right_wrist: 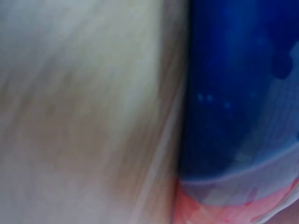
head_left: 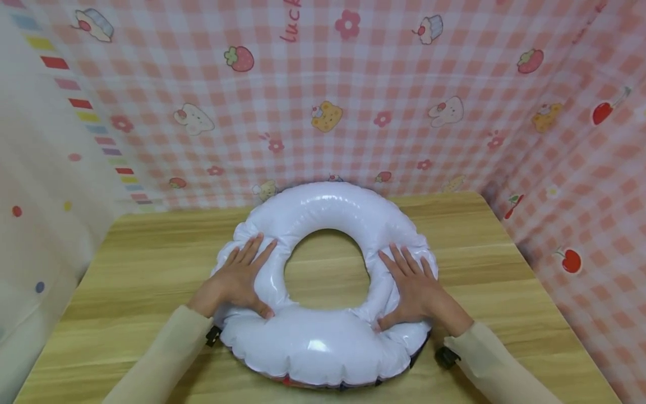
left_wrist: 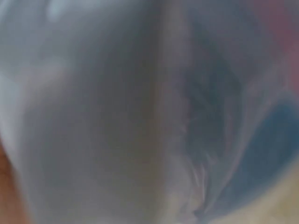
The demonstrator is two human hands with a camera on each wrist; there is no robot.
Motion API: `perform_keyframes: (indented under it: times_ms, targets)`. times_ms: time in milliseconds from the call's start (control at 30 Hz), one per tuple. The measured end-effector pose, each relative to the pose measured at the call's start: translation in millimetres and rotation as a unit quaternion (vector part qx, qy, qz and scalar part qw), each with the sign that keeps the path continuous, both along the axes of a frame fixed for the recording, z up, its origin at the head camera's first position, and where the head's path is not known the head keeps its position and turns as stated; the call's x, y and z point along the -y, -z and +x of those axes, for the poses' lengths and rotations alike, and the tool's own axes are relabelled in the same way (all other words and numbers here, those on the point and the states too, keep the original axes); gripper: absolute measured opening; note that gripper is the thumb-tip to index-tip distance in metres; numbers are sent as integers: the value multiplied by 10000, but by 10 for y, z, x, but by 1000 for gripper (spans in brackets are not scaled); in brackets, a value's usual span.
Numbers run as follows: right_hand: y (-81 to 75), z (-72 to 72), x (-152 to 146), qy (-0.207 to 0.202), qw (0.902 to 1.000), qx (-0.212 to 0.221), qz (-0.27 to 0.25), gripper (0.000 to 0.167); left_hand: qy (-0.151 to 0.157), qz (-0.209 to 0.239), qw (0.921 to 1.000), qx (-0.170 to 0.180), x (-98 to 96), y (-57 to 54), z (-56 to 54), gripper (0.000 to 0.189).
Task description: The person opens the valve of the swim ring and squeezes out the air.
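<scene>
A white inflated swim ring (head_left: 323, 342) lies flat on the wooden table (head_left: 151, 252), its round hole showing the wood below. My left hand (head_left: 239, 280) presses down on the ring's left side with fingers spread. On the right side, my right hand (head_left: 415, 289) presses the same way, fingers straight and apart. The vinyl dents and wrinkles under both palms. Blurred pale vinyl (left_wrist: 93, 116) fills most of the left wrist view. Blue and red print on the ring's underside (right_wrist: 229, 93) shows close up in the right wrist view.
A pink checked cloth (head_left: 328, 84) with strawberries, flowers and cakes hangs behind the table, and more checked cloth (head_left: 580, 196) hangs along the right. A pale curtain (head_left: 40, 168) hangs at the left. Each wrist carries a small black device (head_left: 446, 357).
</scene>
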State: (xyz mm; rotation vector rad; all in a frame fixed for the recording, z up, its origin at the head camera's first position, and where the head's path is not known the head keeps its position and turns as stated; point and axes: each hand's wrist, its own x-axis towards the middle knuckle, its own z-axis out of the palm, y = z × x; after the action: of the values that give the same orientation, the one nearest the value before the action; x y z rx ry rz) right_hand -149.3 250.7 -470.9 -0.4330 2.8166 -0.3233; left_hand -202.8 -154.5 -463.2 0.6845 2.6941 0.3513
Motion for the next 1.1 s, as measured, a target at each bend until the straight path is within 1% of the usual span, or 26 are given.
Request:
perform_keyframes:
  times_ms: [133, 267, 300, 367, 433, 567, 633, 700, 800, 900, 967, 1033, 1100]
  targets:
    - [9, 2, 5, 3, 10000, 74, 14, 153, 1, 154, 9998, 94, 23, 43, -9, 158]
    - [13, -7, 15, -10, 9999, 124, 37, 154, -9, 183, 9998, 66, 45, 103, -26, 159]
    - [13, -11, 17, -18, 9999, 138, 26, 154, -7, 184, 9998, 60, 47, 114, -32, 159]
    - [11, -18, 16, -27, 9998, 172, 17, 154, -24, 25, 10000, 64, 39, 125, -45, 159]
    - [4, -27, 7, -22, 9998, 174, 8, 154, -9, -25, 10000, 49, 19, 110, -64, 158]
    - [-14, -47, -22, 37, 9999, 135, 56, 155, 29, -91, 10000, 3, -42, 24, -94, 155]
    - [-21, -52, -30, 50, 9999, 131, 72, 155, 43, -100, 9999, -20, -66, -15, -95, 153]
    - [-27, -53, -28, 35, 9998, 167, 46, 154, 32, -155, 9999, -6, -74, -30, -85, 152]
    - [-29, -51, -11, -8, 9998, 219, -24, 154, -2, -225, 9997, 9, -70, -30, -57, 152]
    - [-26, -42, 13, -41, 9996, 268, -76, 153, -31, -189, 9998, 32, -57, -11, -26, 152]
    - [-32, -42, 18, -38, 9996, 281, -83, 153, -44, -119, 9999, 47, -55, -7, -26, 152]
    - [-34, -41, 29, -23, 9996, 292, -52, 153, -29, 16, 10000, 48, -41, 18, -34, 152]
    - [-32, -47, 48, -27, 9996, 296, -35, 152, -26, 25, 10000, 51, -11, 54, -44, 154]
